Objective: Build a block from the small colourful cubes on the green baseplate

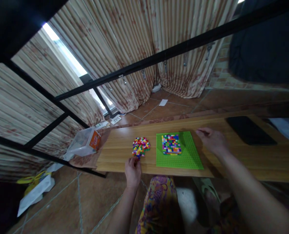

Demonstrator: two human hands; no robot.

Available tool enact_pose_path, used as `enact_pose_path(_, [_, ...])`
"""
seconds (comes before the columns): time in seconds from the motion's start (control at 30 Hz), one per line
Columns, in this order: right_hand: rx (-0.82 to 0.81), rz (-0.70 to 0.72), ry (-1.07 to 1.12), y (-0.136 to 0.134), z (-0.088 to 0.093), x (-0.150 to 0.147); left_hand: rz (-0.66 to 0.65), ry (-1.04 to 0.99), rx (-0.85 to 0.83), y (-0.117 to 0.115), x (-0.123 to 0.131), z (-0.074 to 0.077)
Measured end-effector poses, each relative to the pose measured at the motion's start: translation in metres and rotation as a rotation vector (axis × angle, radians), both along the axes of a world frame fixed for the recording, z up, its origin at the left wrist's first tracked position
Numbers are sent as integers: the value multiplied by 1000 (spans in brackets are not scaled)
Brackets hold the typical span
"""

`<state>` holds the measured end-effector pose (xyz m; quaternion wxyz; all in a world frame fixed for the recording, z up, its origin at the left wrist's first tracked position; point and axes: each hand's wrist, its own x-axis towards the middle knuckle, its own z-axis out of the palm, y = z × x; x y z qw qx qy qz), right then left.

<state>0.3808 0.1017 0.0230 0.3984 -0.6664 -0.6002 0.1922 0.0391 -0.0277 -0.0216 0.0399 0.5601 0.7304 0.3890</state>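
Note:
A green studded baseplate [178, 162] lies on the wooden table, carrying a square block of multicoloured toy bricks [171, 144] built up in layers near its back. To its left is a loose heap of small toy bricks [141, 145] in mixed colours. My left hand [133, 172] is at the near edge of that heap, thumb and fingers pinched together; a blue brick shows by the fingertips, but whether it is gripped is unclear. Over the table to the right of the baseplate, my right hand [213, 140] has its fingertips pressed together. Anything between them is too small to make out.
A black tablet or phone-like slab [250, 130] lies on the right of the wooden table [117, 136]. White paper [287, 128] is beside it. A clear plastic box [82, 141] stands off the table's left end. A black metal bar [144, 63] crosses beyond the table, before curtains.

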Motion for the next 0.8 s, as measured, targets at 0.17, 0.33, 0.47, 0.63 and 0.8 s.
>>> enact_pose_path(0.17, [-17, 28, 6, -6, 11, -5, -13, 51, -20, 4, -1, -1])
enact_pose_path(0.33, [-34, 87, -44, -15, 14, -11, -18, 30, -45, 7, 3, 3])
enact_pose_path(0.47, [-102, 153, -178, -26, 11, -23, -70, -67, 8, 10, 17, 10])
enact_pose_path(0.63, [-196, 172, -319, -30, 10, -35, -205, -135, 115, 38, 43, 24])
enact_pose_path(0.8, [-225, 217, -336, -26, 13, -40, -349, -81, 204, 86, 69, 41])
